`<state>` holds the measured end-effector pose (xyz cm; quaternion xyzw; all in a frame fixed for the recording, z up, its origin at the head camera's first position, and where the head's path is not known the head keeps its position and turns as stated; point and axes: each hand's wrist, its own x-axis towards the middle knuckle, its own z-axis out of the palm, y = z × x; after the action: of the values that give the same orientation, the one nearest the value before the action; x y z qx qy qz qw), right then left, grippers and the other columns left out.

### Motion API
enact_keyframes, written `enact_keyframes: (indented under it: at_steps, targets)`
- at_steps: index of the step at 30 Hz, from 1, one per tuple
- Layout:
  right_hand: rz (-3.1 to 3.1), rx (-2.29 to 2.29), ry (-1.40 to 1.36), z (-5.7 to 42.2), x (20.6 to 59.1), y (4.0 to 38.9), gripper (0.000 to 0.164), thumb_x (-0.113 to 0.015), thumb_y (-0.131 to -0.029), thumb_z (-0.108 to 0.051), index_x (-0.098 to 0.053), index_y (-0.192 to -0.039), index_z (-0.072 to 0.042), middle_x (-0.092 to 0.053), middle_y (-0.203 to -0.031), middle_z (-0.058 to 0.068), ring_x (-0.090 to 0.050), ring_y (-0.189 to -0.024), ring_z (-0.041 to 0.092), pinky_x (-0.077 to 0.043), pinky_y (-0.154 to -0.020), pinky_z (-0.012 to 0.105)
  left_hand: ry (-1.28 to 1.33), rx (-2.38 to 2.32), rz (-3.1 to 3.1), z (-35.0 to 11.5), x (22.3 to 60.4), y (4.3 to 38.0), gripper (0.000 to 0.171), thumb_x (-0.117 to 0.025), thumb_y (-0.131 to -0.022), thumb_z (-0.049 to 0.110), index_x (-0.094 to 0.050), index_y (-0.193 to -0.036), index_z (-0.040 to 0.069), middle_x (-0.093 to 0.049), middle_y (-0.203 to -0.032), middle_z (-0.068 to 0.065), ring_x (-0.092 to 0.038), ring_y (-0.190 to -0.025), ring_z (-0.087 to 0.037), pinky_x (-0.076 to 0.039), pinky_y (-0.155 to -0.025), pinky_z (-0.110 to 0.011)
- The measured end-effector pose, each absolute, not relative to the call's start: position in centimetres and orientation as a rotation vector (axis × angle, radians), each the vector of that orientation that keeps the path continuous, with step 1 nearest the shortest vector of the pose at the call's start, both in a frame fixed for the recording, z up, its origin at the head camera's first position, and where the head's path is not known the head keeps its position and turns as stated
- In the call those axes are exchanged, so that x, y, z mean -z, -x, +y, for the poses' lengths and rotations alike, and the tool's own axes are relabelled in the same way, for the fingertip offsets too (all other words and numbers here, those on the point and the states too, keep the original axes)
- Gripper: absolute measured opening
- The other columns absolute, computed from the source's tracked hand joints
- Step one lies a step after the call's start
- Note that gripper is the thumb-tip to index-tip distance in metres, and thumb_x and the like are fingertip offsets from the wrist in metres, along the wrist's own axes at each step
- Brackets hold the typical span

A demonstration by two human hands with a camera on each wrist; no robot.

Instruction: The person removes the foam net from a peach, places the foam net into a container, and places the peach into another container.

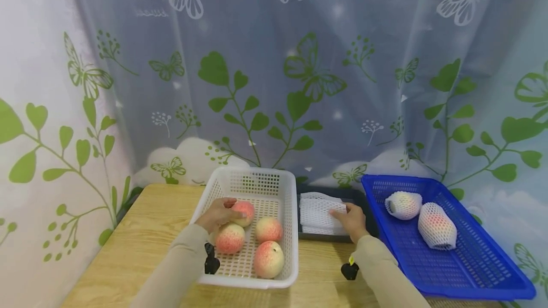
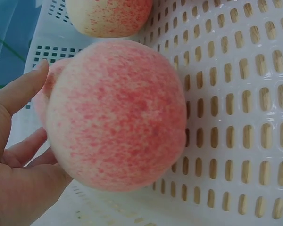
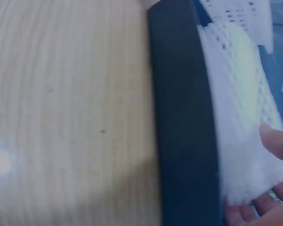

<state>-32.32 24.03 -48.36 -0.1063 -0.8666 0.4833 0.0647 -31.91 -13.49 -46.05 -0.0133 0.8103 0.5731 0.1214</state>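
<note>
Several pink-and-cream peaches lie in a white perforated basket [image 1: 291, 232]. My left hand [image 1: 219, 214] grips the far peach [image 1: 243, 213], thumb on the near side and fingers behind. A closer peach [image 2: 118, 115] fills the left wrist view and mostly hides the held one [image 2: 52, 82]. To the right, my right hand [image 1: 354, 218] pinches the edge of a white foam net sleeve [image 1: 318, 213] on a flat stack. In the right wrist view the thumb is above the foam net [image 3: 243, 108], with the fingers curled under its end. The stack sits in a black tray [image 1: 327, 238].
A blue basket [image 1: 466, 272] stands at the right with two peaches in foam nets, a smaller one [image 1: 403, 205] and a larger one [image 1: 436, 227]. All containers rest on a wooden table [image 1: 141, 236]. A printed curtain [image 1: 265, 84] hangs behind.
</note>
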Motion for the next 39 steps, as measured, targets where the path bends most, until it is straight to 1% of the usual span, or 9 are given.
enact_keyframes:
  at_steps: [3,7,10,15,18,22,29,35,39]
  targets:
    - [-2.603,-1.509,0.307,24.5,47.3,32.3,0.051,-0.069,-0.088,-0.018,-0.052,-0.13,0.007,-0.049,-0.133,0.03,-0.044,-0.124,0.044,-0.042,-0.099,0.055,0.019,-1.668,2.377,-13.3,45.5,31.9,0.069,-0.073,-0.082,0.006,-0.038,-0.139,-0.011,-0.036,-0.143,-0.033,-0.035,-0.132,-0.045,-0.038,-0.105,-0.052]
    - [-2.582,-1.566,0.283,25.6,46.0,32.2,0.052,-0.068,-0.089,-0.02,-0.051,-0.132,0.004,-0.051,-0.132,0.029,-0.047,-0.123,0.041,-0.044,-0.099,0.052,0.002,-1.689,2.394,-13.0,45.1,32.0,0.066,-0.071,-0.082,0.002,-0.039,-0.139,-0.01,-0.038,-0.143,-0.03,-0.036,-0.132,-0.044,-0.038,-0.105,-0.052]
    - [-2.584,-1.583,0.229,26.4,44.9,32.0,0.056,-0.067,-0.09,-0.023,-0.048,-0.135,0.004,-0.05,-0.133,0.029,-0.047,-0.123,0.041,-0.042,-0.101,0.052,0.006,-1.699,2.414,-12.5,44.7,32.0,0.064,-0.071,-0.084,0.005,-0.042,-0.139,-0.006,-0.041,-0.144,-0.026,-0.035,-0.133,-0.044,-0.038,-0.105,-0.052]
    - [-2.584,-1.644,0.168,28.0,43.0,31.5,0.062,-0.065,-0.092,-0.029,-0.042,-0.14,0.003,-0.044,-0.14,0.028,-0.04,-0.13,0.04,-0.035,-0.107,0.053,-0.025,-1.726,2.401,-11.1,43.6,32.0,0.065,-0.073,-0.084,0.011,-0.043,-0.141,0.0,-0.041,-0.146,-0.02,-0.03,-0.137,-0.043,-0.035,-0.107,-0.054]
    - [-2.574,-1.648,0.163,29.1,41.9,31.3,0.063,-0.063,-0.093,-0.03,-0.04,-0.141,0.003,-0.043,-0.141,0.028,-0.039,-0.131,0.039,-0.034,-0.109,0.052,-0.071,-1.731,2.401,-10.0,42.8,31.9,0.065,-0.074,-0.084,0.013,-0.045,-0.14,0.001,-0.043,-0.145,-0.019,-0.032,-0.136,-0.041,-0.036,-0.107,-0.053]
    - [-2.559,-1.628,0.193,30.5,40.9,30.9,0.063,-0.061,-0.094,-0.031,-0.039,-0.142,0.004,-0.041,-0.142,0.028,-0.039,-0.131,0.039,-0.033,-0.11,0.051,-0.152,-1.741,2.377,-8.3,41.7,31.6,0.061,-0.074,-0.084,0.013,-0.048,-0.139,0.004,-0.046,-0.143,-0.017,-0.035,-0.135,-0.038,-0.038,-0.106,-0.051]
    - [-2.549,-1.554,0.285,33.2,40.0,29.9,0.068,-0.059,-0.094,-0.039,-0.037,-0.144,0.002,-0.038,-0.144,0.027,-0.037,-0.132,0.041,-0.034,-0.108,0.052,-0.304,-1.816,2.22,-5.1,40.2,30.4,0.062,-0.074,-0.085,0.017,-0.047,-0.14,0.007,-0.046,-0.144,-0.013,-0.035,-0.137,-0.035,-0.034,-0.11,-0.05]
    - [-2.487,-1.528,0.359,35.6,39.7,29.0,0.068,-0.059,-0.094,-0.039,-0.036,-0.143,0.003,-0.038,-0.144,0.027,-0.037,-0.131,0.038,-0.035,-0.107,0.05,-0.418,-1.83,2.131,-1.6,39.6,29.6,0.061,-0.074,-0.085,0.017,-0.048,-0.139,0.007,-0.047,-0.143,-0.013,-0.037,-0.135,-0.034,-0.037,-0.109,-0.046]
    - [-2.463,-1.554,0.421,37.1,39.9,28.6,0.069,-0.057,-0.095,-0.039,-0.034,-0.145,0.003,-0.036,-0.146,0.027,-0.034,-0.132,0.037,-0.032,-0.11,0.05,-0.439,-1.787,2.115,0.8,39.6,29.0,0.058,-0.075,-0.084,0.021,-0.051,-0.137,0.012,-0.05,-0.141,-0.009,-0.041,-0.134,-0.031,-0.04,-0.106,-0.045]
